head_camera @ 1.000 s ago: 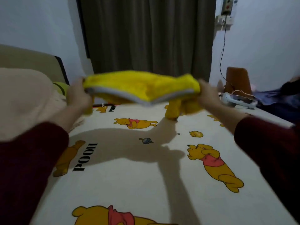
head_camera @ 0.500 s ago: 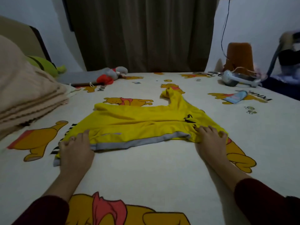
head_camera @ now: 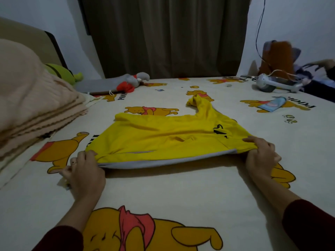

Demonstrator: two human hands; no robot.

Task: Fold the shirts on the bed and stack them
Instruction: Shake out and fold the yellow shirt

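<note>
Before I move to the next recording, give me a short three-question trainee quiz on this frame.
1. True or false: the yellow shirt lies on the bed sheet with its grey hem toward the person.
2. Which hand grips the hem corner nearest the folded beige blanket? A left hand B right hand
3. Fill in: the grey and red plush toy lies in front of the dark ____.

Key: 1 true; 2 A; 3 curtain.
</note>
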